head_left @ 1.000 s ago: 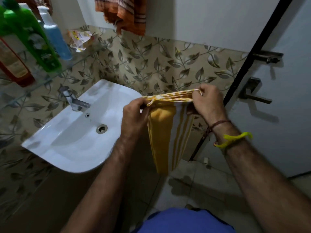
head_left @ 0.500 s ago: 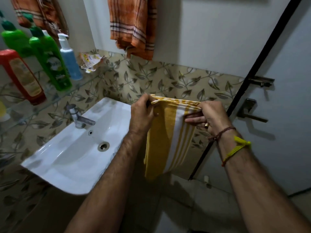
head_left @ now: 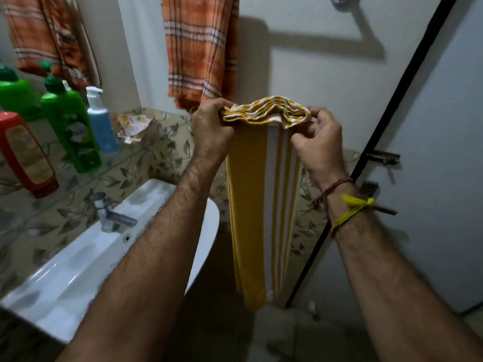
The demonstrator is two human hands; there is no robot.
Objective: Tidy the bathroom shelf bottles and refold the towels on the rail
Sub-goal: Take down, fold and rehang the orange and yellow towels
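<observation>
Holding the yellow towel (head_left: 261, 199) by its folded top edge, your left hand (head_left: 211, 129) and right hand (head_left: 317, 142) had fingers clamped on it below the orange towel (head_left: 200, 48); refolding looked nearly finished, and next it needed draping over the rail.

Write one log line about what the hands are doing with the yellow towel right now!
step: refolding towel | left hand: grips folded top edge | right hand: grips other end | yellow towel: hangs folded | orange towel: hanging behind

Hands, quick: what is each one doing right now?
Left hand: closed on the left end of the folded yellow striped towel.
Right hand: closed on the same towel's right end.
</observation>
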